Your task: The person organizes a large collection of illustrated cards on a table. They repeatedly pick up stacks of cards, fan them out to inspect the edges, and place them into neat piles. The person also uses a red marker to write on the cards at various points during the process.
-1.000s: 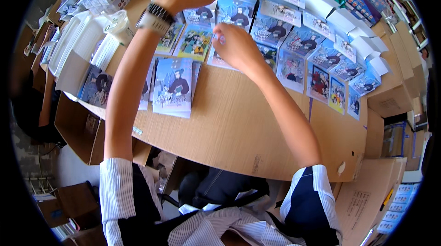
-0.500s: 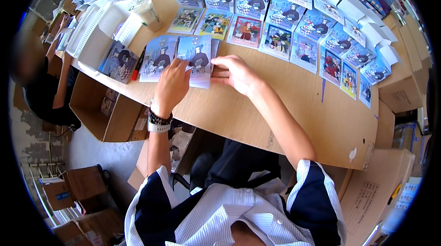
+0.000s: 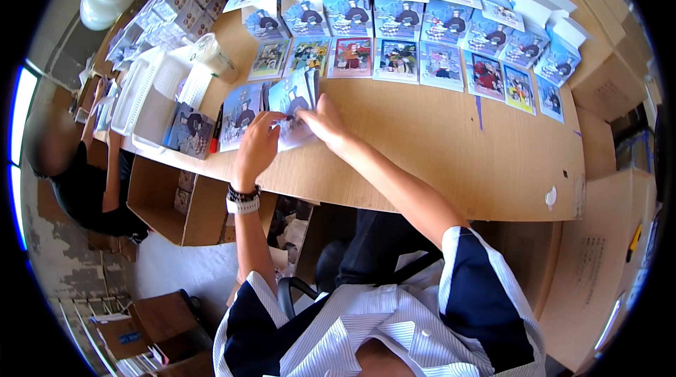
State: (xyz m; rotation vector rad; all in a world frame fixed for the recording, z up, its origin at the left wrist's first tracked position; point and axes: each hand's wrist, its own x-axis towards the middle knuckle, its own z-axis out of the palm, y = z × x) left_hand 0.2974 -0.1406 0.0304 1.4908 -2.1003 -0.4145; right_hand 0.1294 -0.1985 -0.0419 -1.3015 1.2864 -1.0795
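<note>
A small stack of blue illustrated cards (image 3: 289, 91) is lifted and tilted between my two hands at the left of the table, its sheets slightly fanned along the upper edge. My left hand (image 3: 257, 144) closes on the stack's lower left edge with bent fingers. On the other side, my right hand (image 3: 324, 123) grips the lower right edge, thumb toward the front. Just left of the stack lies another pile of the same blue cards (image 3: 241, 116). Whether these are single cards or flat packets I cannot tell.
Open blue-and-white boxes (image 3: 398, 14) curve along the back, with differently coloured cards (image 3: 398, 61) laid before them. At left are a red-and-black marker (image 3: 215, 134), a white plastic basket (image 3: 151, 130) and a drink cup (image 3: 215, 56). A co-worker (image 3: 84, 172) is at far left.
The right-hand stack of cards has been raised and tilted, its edges now fanned. My right hand has moved from beside it to its lower edge. The view has shifted a little.
</note>
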